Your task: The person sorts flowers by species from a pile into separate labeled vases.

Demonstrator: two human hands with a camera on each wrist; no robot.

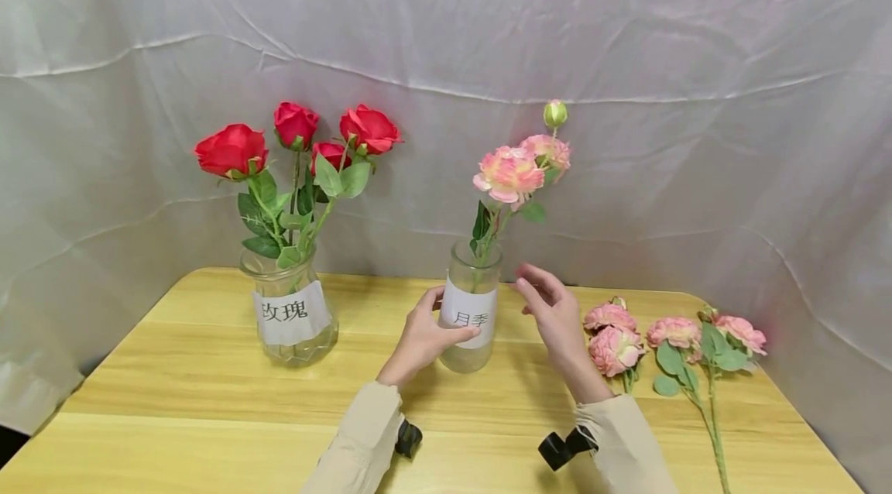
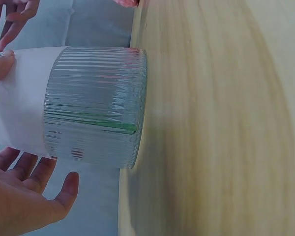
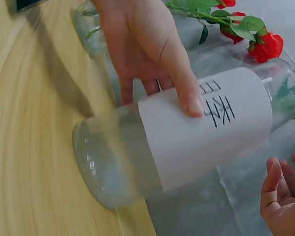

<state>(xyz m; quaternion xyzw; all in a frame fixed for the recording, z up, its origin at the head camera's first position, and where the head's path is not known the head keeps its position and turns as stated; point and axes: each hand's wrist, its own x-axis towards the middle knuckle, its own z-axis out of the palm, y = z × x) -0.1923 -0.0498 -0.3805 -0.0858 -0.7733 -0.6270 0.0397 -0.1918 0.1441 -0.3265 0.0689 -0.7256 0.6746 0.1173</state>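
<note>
My left hand [image 1: 418, 335] holds a clear glass vase [image 1: 468, 358] around its middle. The thumb lies across the white paper label [image 3: 236, 98] with black characters, and the other fingers pass behind the glass. The vase stands upright on the table. A stem with pink-and-yellow blooms [image 1: 509, 175] and a green bud [image 1: 555, 114] rises from its mouth; its green stem shows through the ribbed glass in the left wrist view. Just right of the vase, my right hand [image 1: 555, 316] hovers apart from it, fingers loosely bent and holding nothing.
At left stands another labelled glass vase [image 1: 300, 351] with several red roses [image 1: 233, 151]. Pink flower stems lie on the table's right side, one [image 1: 616, 351] beside the right wrist and another [image 1: 711, 409] farther right. A grey cloth [image 1: 627, 192] hangs behind the wooden table [image 1: 209, 401].
</note>
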